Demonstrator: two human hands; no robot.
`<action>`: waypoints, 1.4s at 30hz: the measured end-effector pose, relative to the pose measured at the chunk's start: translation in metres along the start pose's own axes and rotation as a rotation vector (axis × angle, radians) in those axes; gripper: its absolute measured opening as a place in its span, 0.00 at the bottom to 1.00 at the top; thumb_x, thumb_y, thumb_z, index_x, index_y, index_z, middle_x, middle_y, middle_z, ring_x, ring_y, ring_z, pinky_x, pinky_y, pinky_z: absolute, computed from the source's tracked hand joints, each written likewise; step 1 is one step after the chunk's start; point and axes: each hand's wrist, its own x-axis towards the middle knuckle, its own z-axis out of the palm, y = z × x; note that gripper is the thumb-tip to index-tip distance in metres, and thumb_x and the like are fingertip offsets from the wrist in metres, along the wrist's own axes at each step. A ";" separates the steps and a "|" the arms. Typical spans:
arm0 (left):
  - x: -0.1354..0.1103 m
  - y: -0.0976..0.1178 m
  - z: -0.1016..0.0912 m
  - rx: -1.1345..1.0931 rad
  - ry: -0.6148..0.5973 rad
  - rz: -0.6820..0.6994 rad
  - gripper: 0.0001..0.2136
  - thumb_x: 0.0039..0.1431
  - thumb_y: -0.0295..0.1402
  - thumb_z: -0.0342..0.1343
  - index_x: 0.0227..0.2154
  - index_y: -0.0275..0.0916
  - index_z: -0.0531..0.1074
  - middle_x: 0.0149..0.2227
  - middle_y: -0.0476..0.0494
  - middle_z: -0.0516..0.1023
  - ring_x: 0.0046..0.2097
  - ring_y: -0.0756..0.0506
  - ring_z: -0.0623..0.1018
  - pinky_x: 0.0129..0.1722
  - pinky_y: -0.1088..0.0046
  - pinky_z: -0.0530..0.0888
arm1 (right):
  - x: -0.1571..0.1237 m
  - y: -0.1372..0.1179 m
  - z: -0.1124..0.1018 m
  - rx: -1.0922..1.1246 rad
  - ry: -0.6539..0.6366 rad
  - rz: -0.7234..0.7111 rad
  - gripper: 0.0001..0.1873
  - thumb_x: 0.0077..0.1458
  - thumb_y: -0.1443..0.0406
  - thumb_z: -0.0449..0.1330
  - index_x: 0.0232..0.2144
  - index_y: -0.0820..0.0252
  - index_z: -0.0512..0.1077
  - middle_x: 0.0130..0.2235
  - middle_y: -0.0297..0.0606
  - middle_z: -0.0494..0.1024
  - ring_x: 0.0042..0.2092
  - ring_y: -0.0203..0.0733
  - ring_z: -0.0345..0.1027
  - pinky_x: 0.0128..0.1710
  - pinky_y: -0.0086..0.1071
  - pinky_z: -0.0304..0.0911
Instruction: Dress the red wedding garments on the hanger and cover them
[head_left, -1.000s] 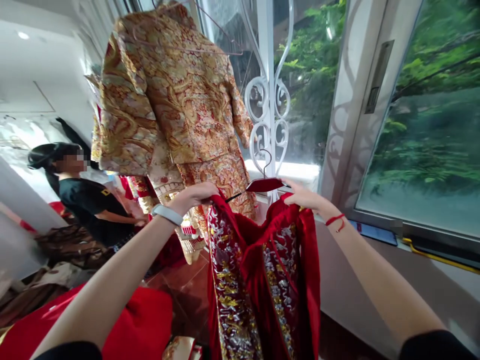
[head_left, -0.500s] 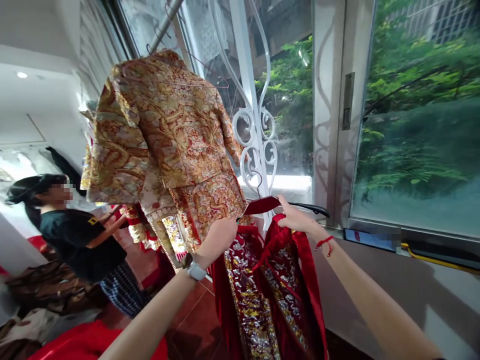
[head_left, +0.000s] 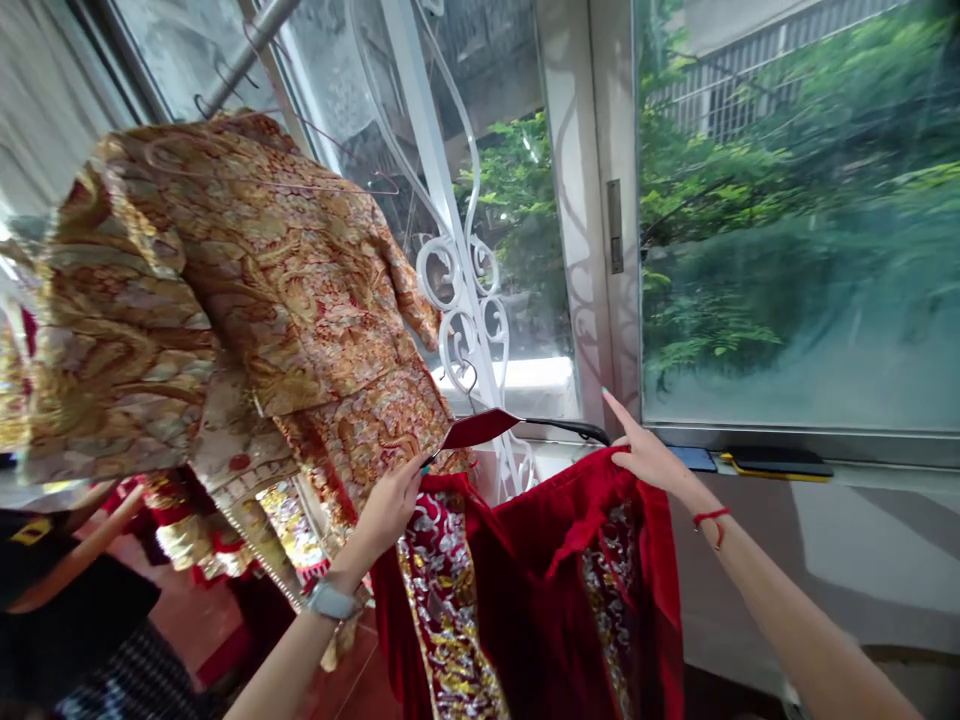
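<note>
A dark red velvet skirt [head_left: 540, 620] with silver and gold embroidered panels hangs in front of me, its waistband stretched between my hands. My left hand [head_left: 390, 512] is closed on the waistband's left corner, at the left end of a hanger [head_left: 566, 428]. Black arms show on this hanger, with a dark red middle and a wire hook pointing up. At the waistband's right corner, my right hand [head_left: 651, 462] pinches the fabric near the hanger's right tip, its index finger stretched upward. The waist sags between the two corners.
Gold-and-red embroidered jackets [head_left: 300, 270] hang from a metal rail [head_left: 255, 50] at the left. A white scrolled metal frame [head_left: 457, 250] stands before the windows. A phone [head_left: 694, 458] and a dark flat object [head_left: 780, 462] lie on the sill. A person in black [head_left: 75, 600] is at lower left.
My right hand has moved right, from the hanger's middle to its right end, spreading the skirt's waist wide. The view has turned right, and the person's head has left the picture.
</note>
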 end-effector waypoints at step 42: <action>0.002 -0.002 0.004 -0.134 0.032 0.071 0.22 0.63 0.42 0.40 0.52 0.36 0.69 0.47 0.36 0.80 0.49 0.40 0.79 0.49 0.63 0.74 | 0.021 -0.078 0.027 -0.340 0.018 -0.377 0.37 0.55 0.67 0.54 0.66 0.53 0.51 0.62 0.46 0.63 0.47 0.47 0.69 0.53 0.44 0.61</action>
